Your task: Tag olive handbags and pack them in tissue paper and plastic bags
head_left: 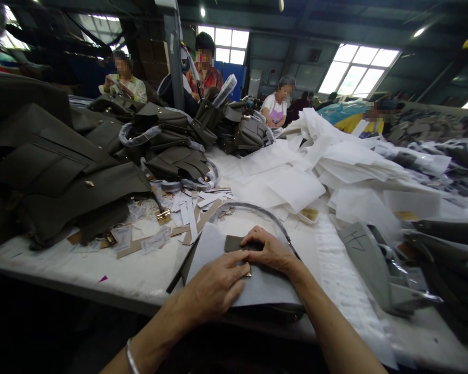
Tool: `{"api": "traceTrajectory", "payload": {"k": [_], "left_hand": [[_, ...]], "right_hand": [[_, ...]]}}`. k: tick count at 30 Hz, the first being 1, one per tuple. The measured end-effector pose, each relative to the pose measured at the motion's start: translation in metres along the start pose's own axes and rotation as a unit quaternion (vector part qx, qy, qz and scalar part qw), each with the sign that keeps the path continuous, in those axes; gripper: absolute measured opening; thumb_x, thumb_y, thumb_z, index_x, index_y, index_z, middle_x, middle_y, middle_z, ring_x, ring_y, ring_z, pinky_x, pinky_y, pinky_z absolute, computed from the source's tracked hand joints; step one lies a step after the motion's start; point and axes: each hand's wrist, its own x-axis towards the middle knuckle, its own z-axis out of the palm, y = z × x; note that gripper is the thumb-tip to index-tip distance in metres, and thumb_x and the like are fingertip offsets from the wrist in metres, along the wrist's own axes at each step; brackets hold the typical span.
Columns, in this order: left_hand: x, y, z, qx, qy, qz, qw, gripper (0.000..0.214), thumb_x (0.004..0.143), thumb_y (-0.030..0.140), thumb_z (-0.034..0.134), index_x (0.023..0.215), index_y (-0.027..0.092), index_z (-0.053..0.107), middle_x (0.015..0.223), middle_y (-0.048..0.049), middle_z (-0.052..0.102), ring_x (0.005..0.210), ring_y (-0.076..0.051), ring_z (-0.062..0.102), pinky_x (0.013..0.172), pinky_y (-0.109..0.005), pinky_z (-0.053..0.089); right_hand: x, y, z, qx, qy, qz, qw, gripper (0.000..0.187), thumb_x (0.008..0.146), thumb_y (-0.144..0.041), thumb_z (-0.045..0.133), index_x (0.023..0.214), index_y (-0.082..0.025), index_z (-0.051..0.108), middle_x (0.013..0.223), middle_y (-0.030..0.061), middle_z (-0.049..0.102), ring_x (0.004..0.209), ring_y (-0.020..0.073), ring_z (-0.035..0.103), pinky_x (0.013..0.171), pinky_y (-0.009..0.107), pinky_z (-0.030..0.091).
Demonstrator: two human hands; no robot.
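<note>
Bench [74, 270] is crowded: scraps [191, 212] beyond the bag [278, 310], paper pile [351, 156] off to the right. Bag lies at the near edge, sheet [208, 252] over it, tab [233, 243] and clasp [250, 271] on top. Left hand [212, 283]: fingers close together by the clasp. Right hand [271, 252]: fingers curled over the tab. Can't tell if either's clamped. Risks, my read: sheet slides, metal scratches bag; off-centre push tips it over the edge; stray scrap gets trapped.

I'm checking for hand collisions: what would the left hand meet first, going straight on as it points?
The right hand, most likely, directly ahead of the left hand; whether they touch is unclear.
</note>
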Motion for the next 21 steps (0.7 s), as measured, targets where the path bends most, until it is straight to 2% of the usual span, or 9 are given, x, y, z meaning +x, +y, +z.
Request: {"api": "traceTrajectory", "payload": {"k": [4, 7, 10, 14, 17, 21], "left_hand": [[-0.015, 0.012, 0.005, 0.067, -0.025, -0.013, 0.997, 0.045, 0.094, 0.027, 0.057, 0.137, 0.014, 0.052, 0.144, -0.0131, 0.053, 0.138, -0.024, 0.044, 0.115, -0.04, 0.039], [-0.018, 0.012, 0.012, 0.099, -0.034, -0.041, 0.994, 0.056, 0.089, 0.039, 0.066, 0.138, 0.016, 0.051, 0.143, -0.0153, 0.053, 0.133, -0.029, 0.049, 0.111, -0.045, 0.043], [-0.016, 0.012, 0.015, 0.134, -0.042, -0.034, 0.99, 0.067, 0.082, 0.048, 0.073, 0.138, 0.017, 0.051, 0.142, -0.0176, 0.053, 0.133, -0.033, 0.049, 0.109, -0.05, 0.045], [-0.012, 0.014, 0.016, 0.166, -0.041, -0.013, 0.985, 0.069, 0.079, 0.048, 0.076, 0.135, 0.017, 0.051, 0.153, -0.0188, 0.039, 0.143, -0.035, 0.033, 0.113, -0.054, 0.038], [-0.013, 0.013, 0.02, 0.157, -0.056, -0.012, 0.986, 0.073, 0.082, 0.047, 0.073, 0.141, 0.012, 0.045, 0.153, -0.0193, 0.039, 0.143, -0.032, 0.036, 0.115, -0.049, 0.037], [-0.018, 0.011, 0.024, 0.146, -0.071, -0.015, 0.987, 0.078, 0.084, 0.046, 0.072, 0.146, 0.012, 0.039, 0.154, -0.0184, 0.037, 0.143, -0.031, 0.035, 0.116, -0.047, 0.037]], "right_hand": [[-0.001, -0.002, 0.001, -0.018, 0.005, 0.002, 1.0, 0.02, 0.073, -0.026, 0.081, 0.091, -0.023, 0.074, 0.093, 0.001, 0.063, 0.093, 0.0184, 0.059, 0.088, 0.033, 0.046], [-0.003, -0.008, 0.001, -0.048, 0.018, -0.004, 0.999, 0.018, 0.075, -0.024, 0.079, 0.092, -0.024, 0.074, 0.092, 0.0015, 0.064, 0.091, 0.0184, 0.06, 0.086, 0.033, 0.047], [-0.005, -0.014, -0.002, -0.101, 0.033, -0.037, 0.994, 0.012, 0.079, -0.019, 0.074, 0.089, -0.023, 0.074, 0.088, 0.0015, 0.067, 0.09, 0.0187, 0.061, 0.088, 0.035, 0.045], [-0.007, -0.018, -0.004, -0.153, 0.026, -0.081, 0.985, 0.013, 0.08, -0.013, 0.07, 0.085, -0.024, 0.075, 0.087, 0.0012, 0.071, 0.091, 0.0185, 0.063, 0.091, 0.036, 0.044], [-0.009, -0.018, -0.004, -0.154, 0.016, -0.084, 0.984, 0.012, 0.081, -0.014, 0.07, 0.085, -0.024, 0.075, 0.092, 0.0016, 0.073, 0.092, 0.0185, 0.065, 0.09, 0.036, 0.044], [-0.02, -0.023, -0.006, -0.119, 0.007, -0.053, 0.991, 0.016, 0.083, -0.013, 0.067, 0.089, -0.024, 0.076, 0.101, 0.0034, 0.073, 0.098, 0.0193, 0.065, 0.094, 0.036, 0.046]]}}
